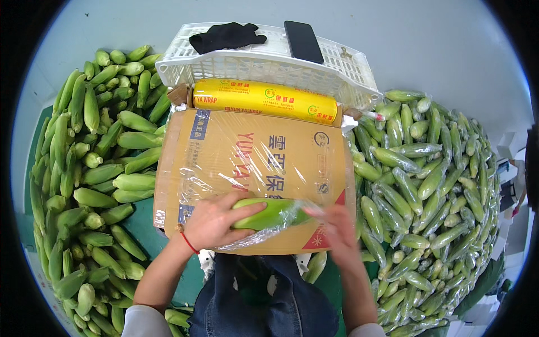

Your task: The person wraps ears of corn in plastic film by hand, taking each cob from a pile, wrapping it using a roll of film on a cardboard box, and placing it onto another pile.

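Note:
An ear of corn in its green husk (261, 213) lies across the front part of a brown cardboard box (224, 151). My left hand (216, 220), with a red cord at the wrist, wraps round the left end of the ear. Clear plastic film (247, 240) is partly round the ear and hangs below it. At the right end my right hand (334, 224) is blurred by motion, its fingertips at the film's edge; I cannot make out its grip fully. Behind the box top rests a yellow roll of plastic wrap (264, 100), with film stretched over the cardboard.
Unwrapped corn (92, 174) is heaped on the left. A big pile of film-wrapped corn (432, 208) rises on the right. Behind the roll stands a white plastic basket (191, 62) carrying a black glove (227, 37) and a dark phone (303, 42). Green floor (188, 275) shows beside my knees.

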`<action>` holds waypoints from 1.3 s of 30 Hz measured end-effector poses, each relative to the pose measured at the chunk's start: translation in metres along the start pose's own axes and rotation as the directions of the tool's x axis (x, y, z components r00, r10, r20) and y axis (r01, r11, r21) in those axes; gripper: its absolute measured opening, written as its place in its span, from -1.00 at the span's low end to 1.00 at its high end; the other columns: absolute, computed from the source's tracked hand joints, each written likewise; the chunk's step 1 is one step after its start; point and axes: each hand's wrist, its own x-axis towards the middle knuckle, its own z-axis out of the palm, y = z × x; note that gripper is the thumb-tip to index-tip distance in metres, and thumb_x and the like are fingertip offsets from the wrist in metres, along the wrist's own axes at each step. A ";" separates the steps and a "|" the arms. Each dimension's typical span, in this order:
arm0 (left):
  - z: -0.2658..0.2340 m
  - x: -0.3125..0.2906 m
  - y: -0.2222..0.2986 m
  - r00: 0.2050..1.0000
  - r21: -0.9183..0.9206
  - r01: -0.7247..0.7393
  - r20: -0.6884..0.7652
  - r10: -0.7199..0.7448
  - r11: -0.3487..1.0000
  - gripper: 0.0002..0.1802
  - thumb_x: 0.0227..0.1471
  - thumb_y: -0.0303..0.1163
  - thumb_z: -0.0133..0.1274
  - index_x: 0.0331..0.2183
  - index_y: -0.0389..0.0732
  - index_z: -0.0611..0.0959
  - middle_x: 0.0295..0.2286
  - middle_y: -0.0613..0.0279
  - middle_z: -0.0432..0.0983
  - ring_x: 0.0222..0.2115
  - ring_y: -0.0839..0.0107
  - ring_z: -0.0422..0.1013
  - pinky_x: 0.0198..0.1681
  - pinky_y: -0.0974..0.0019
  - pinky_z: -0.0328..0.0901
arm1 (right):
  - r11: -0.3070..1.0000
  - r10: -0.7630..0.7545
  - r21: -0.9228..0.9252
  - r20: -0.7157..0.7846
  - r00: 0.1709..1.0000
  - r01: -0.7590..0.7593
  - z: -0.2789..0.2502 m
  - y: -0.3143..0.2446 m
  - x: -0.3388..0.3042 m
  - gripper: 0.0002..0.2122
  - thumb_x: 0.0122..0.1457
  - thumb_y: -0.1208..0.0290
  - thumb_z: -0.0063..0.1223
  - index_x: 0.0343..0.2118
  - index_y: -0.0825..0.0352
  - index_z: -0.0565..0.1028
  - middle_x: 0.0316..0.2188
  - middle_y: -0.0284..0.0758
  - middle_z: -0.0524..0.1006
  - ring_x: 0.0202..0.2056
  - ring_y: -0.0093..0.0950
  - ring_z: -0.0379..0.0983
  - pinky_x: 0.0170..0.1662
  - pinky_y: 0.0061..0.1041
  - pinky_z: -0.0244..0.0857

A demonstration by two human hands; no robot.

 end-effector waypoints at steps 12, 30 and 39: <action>-0.034 -0.018 -0.056 0.681 -0.575 0.351 -0.385 -0.623 0.739 -0.92 0.04 -0.51 0.05 -0.42 -0.32 0.60 -0.50 0.08 0.52 -0.49 0.24 0.47 -0.38 0.37 0.37 | 0.407 -0.387 -0.794 0.297 0.873 0.451 0.042 0.044 0.070 -0.60 0.02 0.00 0.11 -0.23 0.24 0.51 -0.28 -0.36 0.46 -0.21 -0.37 0.37 -0.16 -0.32 0.21; -0.005 0.112 -0.098 0.987 0.410 0.159 -0.097 -0.130 0.898 -0.29 -0.01 -0.03 0.10 0.05 -0.32 0.39 0.15 -0.18 0.13 0.13 0.01 0.19 0.12 0.10 0.18 | 0.310 -0.356 -0.726 0.510 0.783 0.613 0.048 0.024 0.089 -0.43 -0.14 0.16 0.27 -0.03 0.24 0.38 -0.08 -0.23 0.40 -0.05 -0.24 0.33 -0.05 -0.16 0.25; -0.008 0.159 -0.095 0.857 0.394 0.184 0.385 -0.343 0.900 -0.37 -0.21 -0.20 0.29 -0.14 -0.40 0.49 -0.05 -0.11 0.35 -0.08 0.04 0.39 -0.03 0.17 0.33 | 0.483 -0.150 -0.634 0.620 0.770 0.604 0.040 0.029 0.092 -0.39 -0.19 -0.02 0.28 -0.11 0.28 0.40 -0.40 -0.23 0.52 -0.40 -0.29 0.53 -0.40 -0.39 0.41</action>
